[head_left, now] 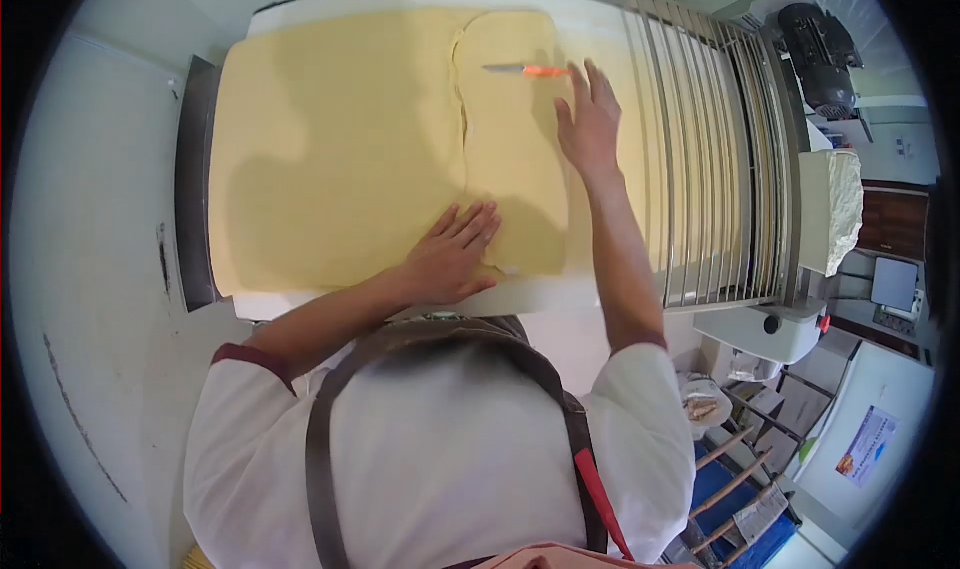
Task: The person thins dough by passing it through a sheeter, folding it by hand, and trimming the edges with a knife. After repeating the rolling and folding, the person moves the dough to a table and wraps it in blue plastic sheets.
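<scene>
A wide sheet of yellow dough [330,169] covers the white bed of the machine. A second layer of dough [515,169] lies at its right part, with an uneven edge running from back to front. My left hand [455,254] rests flat by the near end of that edge, fingers stretched out. Above the right side of the dough, my right hand [592,129] has its fingers apart and holds nothing. Its fingertips come right at the orange handle of a knife [540,71], which lies on the dough with its blade pointing left.
A metal bar guard [700,159] stands over the right end of the bed. Beyond it are a black motor [818,59] and a white plastic-wrapped block [832,209]. A metal edge [197,189] bounds the left end. A blue rack with wooden rods [725,489] stands at lower right.
</scene>
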Available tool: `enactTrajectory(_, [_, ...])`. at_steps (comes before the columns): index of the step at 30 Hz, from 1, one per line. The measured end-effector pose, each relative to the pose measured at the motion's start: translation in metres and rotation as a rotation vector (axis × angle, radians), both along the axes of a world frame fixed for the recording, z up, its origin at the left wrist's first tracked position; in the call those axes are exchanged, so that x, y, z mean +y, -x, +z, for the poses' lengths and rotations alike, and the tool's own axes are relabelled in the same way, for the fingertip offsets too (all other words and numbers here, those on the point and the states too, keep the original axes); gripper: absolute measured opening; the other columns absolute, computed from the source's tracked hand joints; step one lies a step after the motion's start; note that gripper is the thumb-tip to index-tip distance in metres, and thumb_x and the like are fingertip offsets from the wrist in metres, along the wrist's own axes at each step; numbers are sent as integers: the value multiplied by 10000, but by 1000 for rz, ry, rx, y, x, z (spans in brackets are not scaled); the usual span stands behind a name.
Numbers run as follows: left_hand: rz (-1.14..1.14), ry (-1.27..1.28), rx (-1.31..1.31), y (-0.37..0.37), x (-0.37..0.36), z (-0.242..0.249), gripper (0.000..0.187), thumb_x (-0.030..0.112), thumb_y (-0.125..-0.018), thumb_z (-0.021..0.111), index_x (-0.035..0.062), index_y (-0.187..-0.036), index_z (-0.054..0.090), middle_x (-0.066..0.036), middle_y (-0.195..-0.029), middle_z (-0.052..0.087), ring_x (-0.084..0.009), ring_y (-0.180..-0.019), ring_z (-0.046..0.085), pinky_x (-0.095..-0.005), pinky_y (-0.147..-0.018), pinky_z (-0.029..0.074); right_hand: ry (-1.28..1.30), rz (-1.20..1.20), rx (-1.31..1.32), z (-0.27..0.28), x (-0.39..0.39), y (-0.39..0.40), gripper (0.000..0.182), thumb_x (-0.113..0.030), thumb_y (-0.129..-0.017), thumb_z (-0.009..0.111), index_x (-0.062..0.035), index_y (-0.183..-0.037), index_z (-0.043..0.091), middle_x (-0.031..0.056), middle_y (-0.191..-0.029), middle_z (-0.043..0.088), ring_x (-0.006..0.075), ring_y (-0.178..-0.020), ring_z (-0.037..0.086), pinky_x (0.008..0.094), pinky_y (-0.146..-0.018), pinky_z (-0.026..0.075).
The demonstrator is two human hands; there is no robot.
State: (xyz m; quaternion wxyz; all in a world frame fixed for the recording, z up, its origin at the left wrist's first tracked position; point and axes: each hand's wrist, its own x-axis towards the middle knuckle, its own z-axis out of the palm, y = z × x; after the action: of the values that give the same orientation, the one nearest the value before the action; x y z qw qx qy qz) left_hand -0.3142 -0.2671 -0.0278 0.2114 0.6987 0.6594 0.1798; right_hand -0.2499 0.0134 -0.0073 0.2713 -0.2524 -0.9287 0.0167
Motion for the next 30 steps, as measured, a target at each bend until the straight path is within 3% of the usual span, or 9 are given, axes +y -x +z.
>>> enactTrajectory(3, [248, -57, 20, 35, 17, -6, 748, 424, -927, 479, -45, -1452, 224, -214, -1531, 203, -333, -1439, 144, -469, -1167, 95, -51, -29, -139, -34, 44, 27, 526, -253, -901, 584, -27, -1352, 435, 206, -1267, 520, 364, -1169, 481, 476, -996, 355])
enactTrajectory(7, [699, -228, 199, 79, 87, -32, 645, 394, -918, 501, -29, -1378, 343, -217, -1429, 359, -322, -1364, 308, -482, -1116, 225, 207, -89, -227, -41, 39, 15, 307, -274, -935, 539, -1, -1076, 550, 164, -984, 584, 340, -988, 542, 450, -856, 431])
enactTrajectory(11, [744, 401, 68, 84, 124, 42, 422, 383, -921, 493, 17, -1120, 558, -165, -1122, 623, -315, -1128, 556, -495, -968, 391, 589, -226, 277, -20, -14, -67, 326, -305, -1012, 398, -17, -969, 543, 129, -719, 501, 283, -644, 499, 398, -611, 400])
enactTrajectory(13, [724, 397, 77, 83, 127, 32, 372, 391, -917, 500, 42, -1012, 585, -132, -1005, 658, -314, -1019, 602, -489, -895, 430, 816, -362, 747, -29, -52, -139, 399, -385, -1004, 399, -20, -1010, 561, -28, -661, 372, 78, -599, 374, 264, -523, 305])
enactTrajectory(16, [722, 316, 170, 86, 126, 4, 356, 408, -910, 514, 71, -985, 603, -126, -968, 670, -316, -941, 628, -470, -838, 464, 736, -456, 1498, -48, -118, -247, 351, -413, -986, 458, -66, -939, 481, -35, -636, 338, 81, -554, 320, 246, -475, 278])
enactTrajectory(22, [687, 289, 123, 99, 128, -5, 385, 425, -895, 530, 58, -858, 640, -159, -849, 671, -349, -847, 642, -457, -769, 487, 843, -1277, 1338, -113, -210, -383, 197, -272, -1008, 420, -90, -940, 452, -18, -651, 387, 68, -522, 369, 237, -446, 339])
enactTrajectory(25, [730, 283, 212, 109, 148, -14, 450, 459, -886, 542, 44, -744, 645, -168, -750, 660, -351, -778, 648, -450, -725, 491, 1260, -1093, 1450, -218, -173, -441, 206, -289, -997, 464, -98, -938, 515, -44, -617, 379, 61, -462, 343, 226, -365, 272])
enactTrajectory(27, [749, 227, 289, 116, 153, -24, 489, 486, -881, 550, 36, -713, 641, -169, -713, 652, -343, -745, 646, -445, -708, 489, 1225, -1183, 825, -234, -77, -425, 279, -336, -973, 483, -74, -984, 578, 8, -717, 542, 81, -557, 487, 232, -434, 361])
enactTrajectory(30, [767, 291, 204, 113, 147, -17, 506, 501, -878, 554, 22, -736, 635, -171, -718, 645, -332, -730, 638, -441, -708, 483, 1230, -1053, 1201, -269, 17, -422, 334, -308, -956, 483, -43, -1134, 582, 98, -1003, 636, 159, -830, 599, 287, -627, 461])
